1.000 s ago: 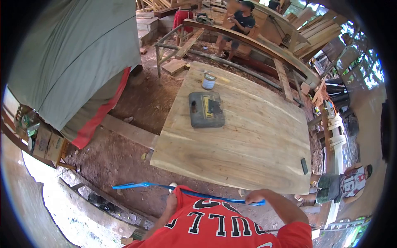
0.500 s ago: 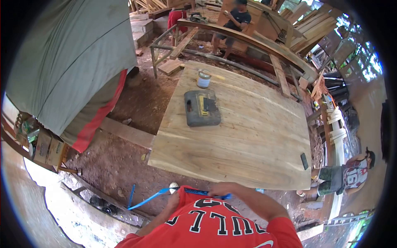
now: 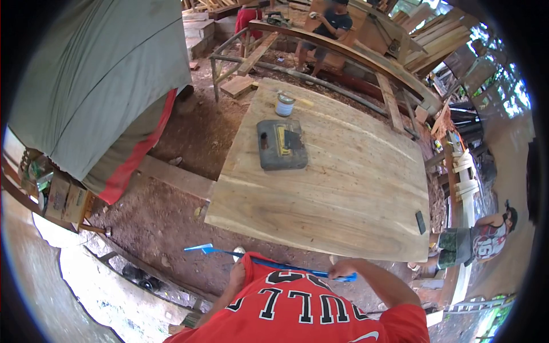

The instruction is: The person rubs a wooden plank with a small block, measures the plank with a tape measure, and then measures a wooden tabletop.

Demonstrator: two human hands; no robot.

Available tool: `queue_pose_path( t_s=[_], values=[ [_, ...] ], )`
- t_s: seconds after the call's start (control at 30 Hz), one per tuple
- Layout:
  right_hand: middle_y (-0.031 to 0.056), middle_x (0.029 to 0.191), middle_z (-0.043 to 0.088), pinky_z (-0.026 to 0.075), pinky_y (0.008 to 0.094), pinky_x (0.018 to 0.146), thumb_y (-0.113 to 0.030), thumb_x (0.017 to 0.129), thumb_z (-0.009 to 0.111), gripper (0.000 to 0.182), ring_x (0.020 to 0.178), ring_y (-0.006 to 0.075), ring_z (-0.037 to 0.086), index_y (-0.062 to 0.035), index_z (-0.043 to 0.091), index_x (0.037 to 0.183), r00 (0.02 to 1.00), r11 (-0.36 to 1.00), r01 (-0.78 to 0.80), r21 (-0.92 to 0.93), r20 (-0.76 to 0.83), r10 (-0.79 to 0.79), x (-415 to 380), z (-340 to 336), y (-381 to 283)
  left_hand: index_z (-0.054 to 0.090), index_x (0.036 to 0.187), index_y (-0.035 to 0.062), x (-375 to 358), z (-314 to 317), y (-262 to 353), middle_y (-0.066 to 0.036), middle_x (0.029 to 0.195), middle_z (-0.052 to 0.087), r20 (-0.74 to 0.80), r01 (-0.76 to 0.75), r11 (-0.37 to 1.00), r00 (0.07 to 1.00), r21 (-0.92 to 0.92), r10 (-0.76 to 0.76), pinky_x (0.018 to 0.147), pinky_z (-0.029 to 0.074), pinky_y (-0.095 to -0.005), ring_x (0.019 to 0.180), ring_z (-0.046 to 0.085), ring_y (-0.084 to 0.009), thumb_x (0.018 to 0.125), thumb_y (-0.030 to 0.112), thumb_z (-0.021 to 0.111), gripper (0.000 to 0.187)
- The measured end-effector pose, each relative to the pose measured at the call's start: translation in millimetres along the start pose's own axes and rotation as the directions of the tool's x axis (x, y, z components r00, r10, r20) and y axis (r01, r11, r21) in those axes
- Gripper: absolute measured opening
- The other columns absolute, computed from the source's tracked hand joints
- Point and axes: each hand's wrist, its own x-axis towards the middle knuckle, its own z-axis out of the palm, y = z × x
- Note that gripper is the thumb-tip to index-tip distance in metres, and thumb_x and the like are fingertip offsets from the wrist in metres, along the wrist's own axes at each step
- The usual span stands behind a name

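A blue strap (image 3: 297, 270) runs across the front of my waist, along the hem of my red jersey (image 3: 306, 300), and one end sticks out to the left. My right hand (image 3: 341, 267) is closed around the strap at its right part. At the jersey's left edge, my left hand (image 3: 238, 276) is closed on the bunched red cloth; its fingertips are partly hidden. Beyond my hands lies a large wooden slab (image 3: 320, 200). On it are a dark tool case (image 3: 282, 154) with a yellow label, a tin can (image 3: 285, 105) and a small black block (image 3: 420, 222).
Behind the slab stands a long wooden bench (image 3: 337, 48), with a seated person (image 3: 331, 28) beyond it. Another person (image 3: 486, 237) is at the right. A grey tarp (image 3: 108, 74) hangs at the left, and a plank (image 3: 177, 177) lies on the dirt.
My right hand has moved right with the blue strap. The strap's loose left end has drawn inward and up. My left hand has stayed near the jersey's left edge.
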Motion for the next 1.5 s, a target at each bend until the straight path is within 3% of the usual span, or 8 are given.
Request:
queue_pose_path(
  t_s=[0.3, 0.43, 0.53, 0.63, 0.73, 0.87, 0.93, 1.5],
  values=[
    [0.0131, 0.125, 0.066, 0.044, 0.0435, 0.098, -0.049, 0.091, 0.054, 0.05, 0.115, 0.0308, 0.06, -0.0135, 0.067, 0.123, 0.981, 0.982, -0.187, 0.026, 0.068, 0.184, -57, 52, 94, 0.062, 0.116, 0.003, 51, 2, -116, -0.013, 0.102, 0.068, -0.032, 0.02, 0.876, 0.999, -0.481, -0.04, 0.08, 0.053, -0.0383, 0.088, 0.065, -0.0239, 0.094, 0.012, 0.042, 0.031],
    [0.0108, 0.12, 0.068, 0.045, 0.0439, 0.096, -0.056, 0.091, 0.055, 0.052, 0.11, 0.0303, 0.062, -0.0161, 0.068, 0.122, 0.996, 0.991, -0.089, 0.099, -0.017, 0.091, -34, 36, 55, 0.061, 0.123, 0.0058, 27, -17, -82, -0.017, 0.098, 0.068, 0.081, -0.144, 0.826, 0.99, 0.546, 0.119, 0.082, 0.051, -0.0397, 0.091, 0.065, -0.0242, 0.092, 0.017, 0.042, 0.038],
    [0.0119, 0.118, 0.069, 0.047, 0.0416, 0.093, -0.051, 0.092, 0.055, 0.048, 0.107, 0.0303, 0.064, -0.0139, 0.069, 0.119, 0.997, 0.999, 0.031, 0.015, -0.073, -0.03, -5, 15, 21, 0.061, 0.122, 0.0051, 34, 5, -79, -0.019, 0.106, 0.068, 0.035, -0.006, 0.907, 0.999, -0.42, 0.023, 0.089, 0.051, -0.04, 0.097, 0.065, -0.027, 0.096, 0.022, 0.043, 0.036],
    [0.0128, 0.115, 0.069, 0.049, 0.0395, 0.089, -0.036, 0.091, 0.057, 0.035, 0.104, 0.0304, 0.064, -0.012, 0.071, 0.112, 0.989, 0.993, 0.074, -0.09, -0.118, -0.085, -1, -7, 3, 0.062, 0.119, 0.0024, 24, -4, -90, -0.017, 0.11, 0.069, -0.216, 0.196, 0.971, 0.963, 0.139, -0.164, 0.092, 0.051, -0.0415, 0.098, 0.066, -0.0283, 0.098, 0.024, 0.047, 0.034],
    [0.0122, 0.113, 0.07, 0.051, 0.0382, 0.087, -0.021, 0.086, 0.057, 0.028, 0.101, 0.0302, 0.065, -0.0114, 0.073, 0.107, 0.962, 0.971, 0.19, -0.146, -0.169, -0.214, 6, -22, 20, 0.062, 0.12, 0.0016, -3, -13, -38, -0.017, 0.113, 0.068, -0.026, 0.104, 0.971, 0.993, -0.214, -0.112, 0.095, 0.05, -0.041, 0.101, 0.065, -0.0279, 0.098, 0.024, 0.045, 0.035],
    [0.0154, 0.102, 0.071, 0.051, 0.0415, 0.085, -0.025, 0.088, 0.055, 0.027, 0.095, 0.0342, 0.066, -0.0099, 0.073, 0.101, 0.954, 0.985, 0.028, -0.168, -0.289, -0.076, -27, -61, -63, 0.062, 0.12, 0.0005, -32, -26, 18, -0.017, 0.117, 0.066, 0.286, 0.35, 0.505, 0.937, -0.789, -0.202, 0.098, 0.049, -0.0404, 0.105, 0.063, -0.0274, 0.098, 0.023, 0.043, 0.037],
    [0.0157, 0.105, 0.07, 0.051, 0.0445, 0.086, -0.029, 0.089, 0.054, 0.03, 0.098, 0.0357, 0.065, -0.0094, 0.072, 0.104, 0.919, 0.968, -0.251, 0.0, -0.313, 0.238, -41, -80, -103, 0.062, 0.121, 0.0, -37, -30, 38, -0.017, 0.119, 0.065, 0.346, 0.393, 0.375, 0.919, -0.84, -0.188, 0.1, 0.048, -0.0401, 0.107, 0.063, -0.0272, 0.097, 0.022, 0.042, 0.038],
    [0.0187, 0.106, 0.068, 0.05, 0.0455, 0.087, -0.033, 0.089, 0.056, 0.032, 0.101, 0.0374, 0.064, -0.0091, 0.071, 0.104, 0.932, 0.977, -0.206, -0.053, -0.317, 0.179, -22, -100, -143, 0.059, 0.123, -0.0022, -37, -33, 78, -0.016, 0.121, 0.065, 0.458, 0.449, 0.208, 0.889, -0.869, -0.007, 0.102, 0.048, -0.0395, 0.108, 0.064, -0.0278, 0.09, 0.01, 0.05, 0.037]
  ],
)
